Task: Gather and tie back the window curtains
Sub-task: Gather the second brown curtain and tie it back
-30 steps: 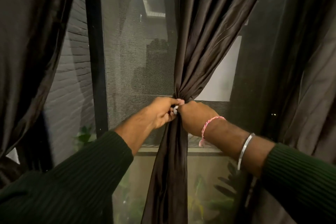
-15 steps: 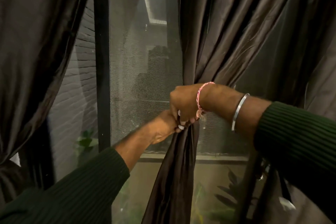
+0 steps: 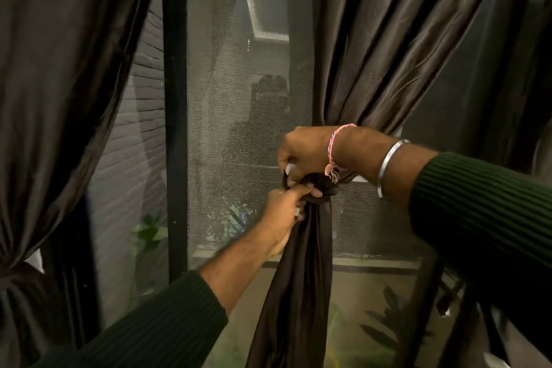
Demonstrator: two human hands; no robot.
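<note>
Gripping the curtain [image 3: 301, 293] bunch: left hand [image 3: 283, 215] below, right hand [image 3: 304, 152] above (knuckles up).

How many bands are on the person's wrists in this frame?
2, both on the right forearm: a pink braided thread bracelet at the wrist, and a plain metal bangle further up, beside the green sleeve. The left wrist shows none; sleeves may hide more.

Head view — forward, close to window [image 3: 248, 98]
</note>
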